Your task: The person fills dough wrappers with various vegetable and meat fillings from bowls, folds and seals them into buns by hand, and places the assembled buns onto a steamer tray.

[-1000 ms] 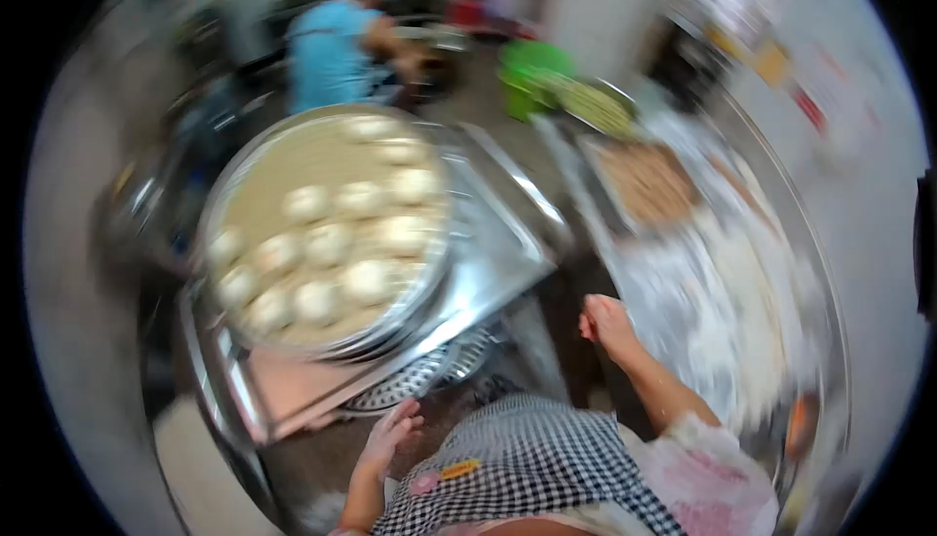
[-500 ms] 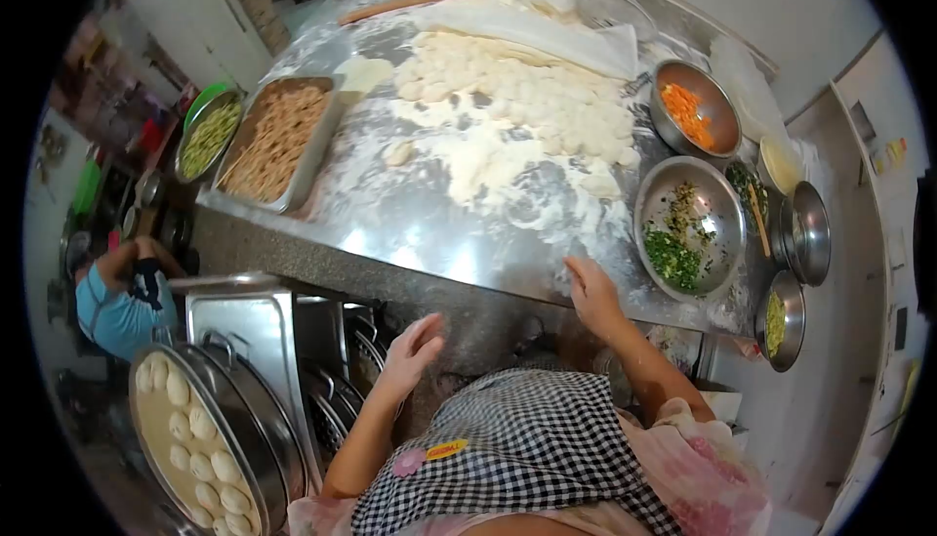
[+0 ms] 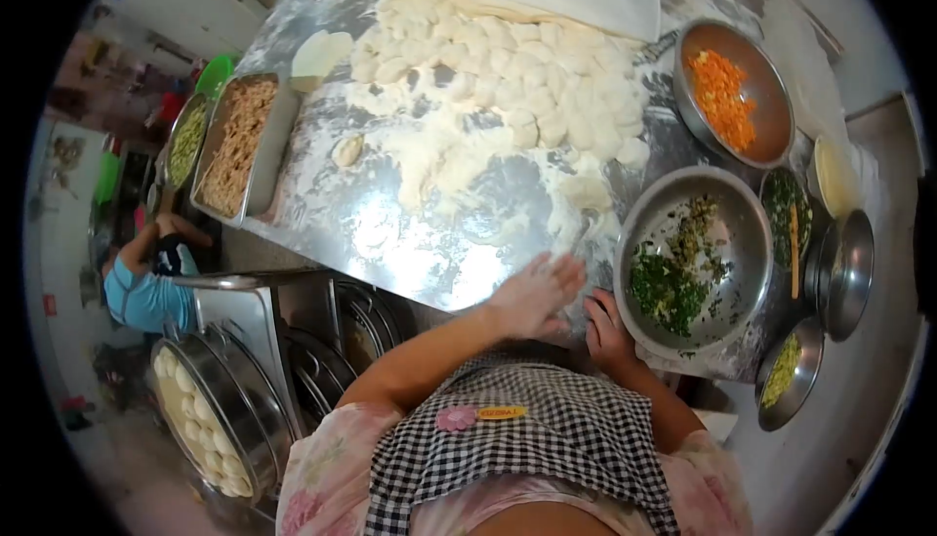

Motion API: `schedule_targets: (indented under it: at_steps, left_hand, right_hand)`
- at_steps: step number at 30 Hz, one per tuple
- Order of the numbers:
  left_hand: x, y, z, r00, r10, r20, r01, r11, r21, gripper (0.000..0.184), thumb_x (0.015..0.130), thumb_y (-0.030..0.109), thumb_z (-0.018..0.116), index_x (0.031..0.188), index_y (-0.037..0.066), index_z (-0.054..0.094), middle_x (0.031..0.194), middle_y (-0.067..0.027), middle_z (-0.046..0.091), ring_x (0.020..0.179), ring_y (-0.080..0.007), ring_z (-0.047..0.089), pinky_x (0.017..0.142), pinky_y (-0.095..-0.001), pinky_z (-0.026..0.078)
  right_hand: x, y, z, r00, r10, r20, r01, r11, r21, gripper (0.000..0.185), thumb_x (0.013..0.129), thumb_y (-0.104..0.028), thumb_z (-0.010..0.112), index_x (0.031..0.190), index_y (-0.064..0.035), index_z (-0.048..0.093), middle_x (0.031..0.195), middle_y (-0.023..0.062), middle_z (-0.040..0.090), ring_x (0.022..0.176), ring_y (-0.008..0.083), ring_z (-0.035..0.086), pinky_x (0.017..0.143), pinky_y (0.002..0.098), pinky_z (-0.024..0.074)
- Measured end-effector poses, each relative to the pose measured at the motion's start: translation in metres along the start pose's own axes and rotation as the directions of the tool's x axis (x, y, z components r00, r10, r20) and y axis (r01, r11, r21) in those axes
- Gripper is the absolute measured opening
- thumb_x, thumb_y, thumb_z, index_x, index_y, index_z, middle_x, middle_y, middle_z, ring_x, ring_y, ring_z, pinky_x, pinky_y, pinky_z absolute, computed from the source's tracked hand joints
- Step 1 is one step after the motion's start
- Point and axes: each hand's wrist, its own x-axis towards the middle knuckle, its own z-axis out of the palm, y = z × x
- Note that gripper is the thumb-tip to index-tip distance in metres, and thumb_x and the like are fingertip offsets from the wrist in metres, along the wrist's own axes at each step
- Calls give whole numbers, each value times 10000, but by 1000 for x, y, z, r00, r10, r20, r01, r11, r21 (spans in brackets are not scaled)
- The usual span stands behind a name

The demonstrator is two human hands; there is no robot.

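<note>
My left hand (image 3: 536,294), floury and slightly blurred, is over the front edge of the metal table (image 3: 376,261) with its fingers apart and nothing in it. To its right, my right hand (image 3: 607,329) is at the table edge, close against a steel bowl (image 3: 747,287) of chopped greens. Its fingers are spread and hold nothing that shows. Many flattened dough pieces (image 3: 527,72) lie together on the floured tabletop, and one small dough piece (image 3: 347,150) sits apart at left.
Orange shreds fill part of a bowl (image 3: 774,131) at upper right. Smaller bowls (image 3: 847,277) line the right side. A meat filling tray (image 3: 276,145) stands at left. Below it are steamers with buns (image 3: 210,429) and a crouching person (image 3: 142,292).
The view has swung from the bun steamer to the floured table. My left hand has moved right and forward over the table edge, and my right hand has come to the bowl's side.
</note>
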Motion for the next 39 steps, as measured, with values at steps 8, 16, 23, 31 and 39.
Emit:
schedule_targets:
  at_steps: [8,16,23,31,39]
  left_hand:
    - [-6,-149,-28,795,-433,-425,522,845,118,629,860,354,522,1341,-3,328,1390,-201,322,1287,-343,294,1058,-451,232]
    - [101,-66,-63,891,-67,-449,15,993,-119,329,724,191,655,1028,89,581,974,-162,526,913,-338,518,773,-413,445]
    - [59,-79,-51,903,-374,-213,265,872,-411,328,745,265,665,954,35,563,1006,-168,526,951,-331,521,806,-406,446]
    - [-13,-108,-39,937,151,-314,-106,982,154,595,755,439,642,1158,20,513,1157,-181,492,1069,-334,459,937,-417,372]
    - [-8,-126,-31,951,148,-270,-128,987,92,394,774,377,624,943,26,565,1054,-124,547,1002,-308,500,908,-413,404]
  right_hand:
    - [1,1,7,989,98,-111,-111,986,-122,337,801,-46,511,1133,4,547,1213,172,489,1102,362,462,950,415,367]
    - [4,-8,11,983,44,-179,-90,962,-259,321,789,-56,520,1106,-28,564,1165,146,512,1022,353,507,875,409,417]
    - [12,-21,7,977,132,-168,-172,953,-251,365,749,-26,518,1111,-39,561,1160,136,517,1001,347,514,865,400,424]
    - [7,-17,14,972,162,-170,-196,958,-208,325,767,-44,489,1084,-21,559,1158,141,510,1042,344,494,898,398,402]
    - [9,-16,12,974,143,-173,-183,953,-240,334,781,-42,473,1105,-21,553,1147,150,517,1037,357,497,902,389,402]
